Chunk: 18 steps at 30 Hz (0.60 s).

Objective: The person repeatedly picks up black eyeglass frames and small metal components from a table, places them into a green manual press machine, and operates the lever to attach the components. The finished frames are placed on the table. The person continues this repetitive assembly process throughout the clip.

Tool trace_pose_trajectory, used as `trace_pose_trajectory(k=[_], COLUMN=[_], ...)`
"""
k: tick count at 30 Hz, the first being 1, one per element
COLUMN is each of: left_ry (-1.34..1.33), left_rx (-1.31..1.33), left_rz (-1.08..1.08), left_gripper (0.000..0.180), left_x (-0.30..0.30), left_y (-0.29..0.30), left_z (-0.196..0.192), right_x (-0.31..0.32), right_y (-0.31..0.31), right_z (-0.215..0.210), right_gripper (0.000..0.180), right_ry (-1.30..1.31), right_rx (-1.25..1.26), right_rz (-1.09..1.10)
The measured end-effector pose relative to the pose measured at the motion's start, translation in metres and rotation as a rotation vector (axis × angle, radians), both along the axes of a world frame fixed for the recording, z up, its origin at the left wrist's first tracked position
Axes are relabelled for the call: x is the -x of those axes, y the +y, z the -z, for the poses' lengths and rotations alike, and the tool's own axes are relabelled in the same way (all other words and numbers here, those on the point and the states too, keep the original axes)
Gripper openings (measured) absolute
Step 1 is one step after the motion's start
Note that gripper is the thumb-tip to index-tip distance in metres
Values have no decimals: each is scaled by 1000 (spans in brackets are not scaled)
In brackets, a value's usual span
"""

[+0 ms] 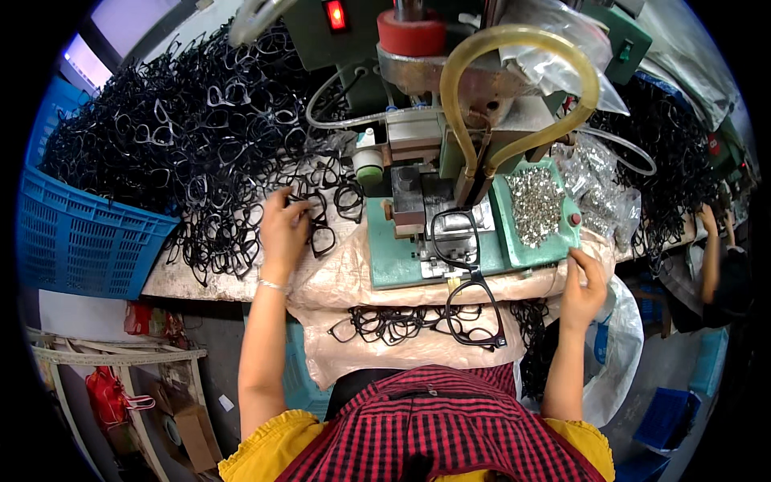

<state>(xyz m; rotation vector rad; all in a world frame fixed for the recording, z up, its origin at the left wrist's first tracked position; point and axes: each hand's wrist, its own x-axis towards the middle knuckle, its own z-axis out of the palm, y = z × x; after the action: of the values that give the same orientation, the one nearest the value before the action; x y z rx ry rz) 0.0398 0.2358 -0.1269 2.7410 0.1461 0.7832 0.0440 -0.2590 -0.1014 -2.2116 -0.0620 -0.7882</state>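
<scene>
Left hand [283, 233]'s in among loose black plastic glasses frames [210, 229] near the table [165, 277]'s front edge, can't tell if it's gripping one tbh. Another thick black glasses frame [474, 275] sticks out of a green metal bench press [385, 261] over that edge. Right hand [582, 291]'s right by the green tray [530, 259]'s front right corner.

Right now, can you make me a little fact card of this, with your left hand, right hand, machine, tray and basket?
Left hand: at the loose black glasses frames; can't tell if it grips one
Right hand: fingertips by the tray's near right corner
Machine: green base, red light on; one black frame at its front, sticking out toward the person
Tray: green, holding small shiny pieces
Basket: blue, far left
</scene>
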Motion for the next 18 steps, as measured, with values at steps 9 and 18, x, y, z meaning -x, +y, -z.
trace_pose_trajectory(k=[9,18], left_ry=[-329,-542], left_rx=[370,1326], left_rz=[-71,330], left_gripper=[30,13], left_x=[-19,17], left_y=[9,-99], left_z=[-62,-65], right_x=[-35,-46], right_y=[95,135], right_z=[-89,-73], right_gripper=[24,50], right_ry=[-29,131], right_rx=[-241,-687], right_rz=[-510,-605])
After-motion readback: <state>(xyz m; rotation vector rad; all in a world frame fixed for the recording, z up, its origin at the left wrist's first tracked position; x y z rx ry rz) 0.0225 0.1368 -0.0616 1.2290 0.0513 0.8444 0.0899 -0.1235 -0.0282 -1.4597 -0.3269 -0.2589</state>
